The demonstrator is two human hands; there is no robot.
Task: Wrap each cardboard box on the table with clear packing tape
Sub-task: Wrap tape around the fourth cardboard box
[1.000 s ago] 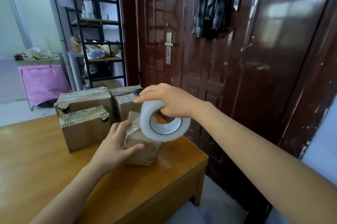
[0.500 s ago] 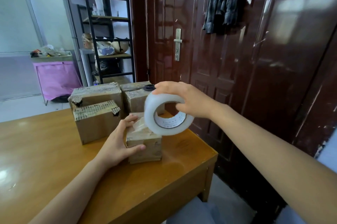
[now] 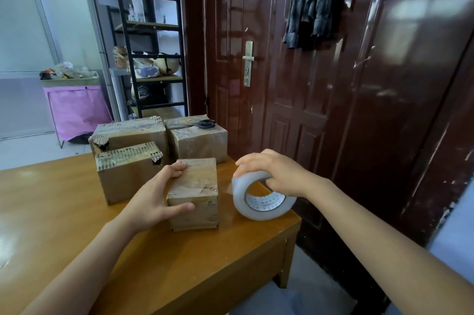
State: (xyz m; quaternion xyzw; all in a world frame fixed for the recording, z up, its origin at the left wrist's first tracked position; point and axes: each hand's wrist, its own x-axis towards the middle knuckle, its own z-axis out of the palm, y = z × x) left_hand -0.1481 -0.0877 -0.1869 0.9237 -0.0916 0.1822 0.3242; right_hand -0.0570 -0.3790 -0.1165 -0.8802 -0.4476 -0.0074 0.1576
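The small cardboard box (image 3: 193, 193) is held by the left hand (image 3: 154, 199): the thumb is laid across its near face and the fingers are curled over its far top edge. The box stands on the tabletop (image 3: 51, 212). Just to the right of this hand and box, the roll of clear tape (image 3: 261, 196) is gripped from above by the right hand (image 3: 277, 173), with the fingers curled over its rim and the thumb inside the core. The roll is seen tilted, near the tabletop's right edge. Beyond the left hand, three bigger boxes (image 3: 128, 168) are placed close together; black scissors (image 3: 202, 124) are laid on the farthest right one.
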